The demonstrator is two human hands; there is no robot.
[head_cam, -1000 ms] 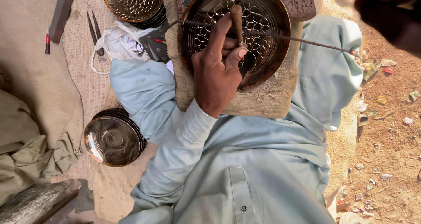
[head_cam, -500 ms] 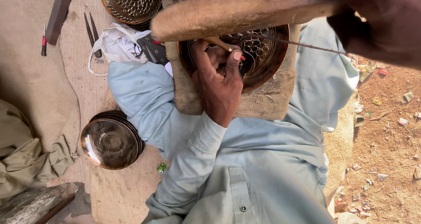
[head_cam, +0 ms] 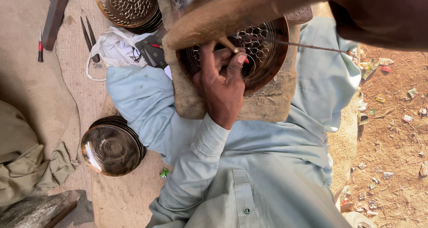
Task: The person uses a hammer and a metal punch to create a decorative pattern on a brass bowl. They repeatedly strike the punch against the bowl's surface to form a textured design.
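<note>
Left hand [head_cam: 221, 87] closed around a short punch [head_cam: 228, 45], fingertips pinching the shaft, tip set against the pierced inner face of a round metal plate [head_cam: 267, 63]. Plate resting on a burlap-covered block [head_cam: 267, 105] across the lap, on pale blue clothing [head_cam: 267, 165]. Right hand [head_cam: 379, 14] at top right edge, dark and blurred, gripping a thick wooden mallet [head_cam: 232, 14] that crosses above the plate and hides its upper part. Thin metal rod [head_cam: 307, 46] running from the plate's centre out to the right over the knee. Stack of plain polished plates [head_cam: 111, 145] on the ground at lower left, well apart from the block. Second stack of pierced plates [head_cam: 129, 7] at top, just beside the block. White cloth [head_cam: 113, 49] and dark shears [head_cam: 89, 36] near it on sacking. Dark rectangular bar [head_cam: 54, 16] and a small red-handled tool [head_cam: 40, 49] at far left. Bare reddish soil with scattered litter [head_cam: 392, 121] on the right.
</note>
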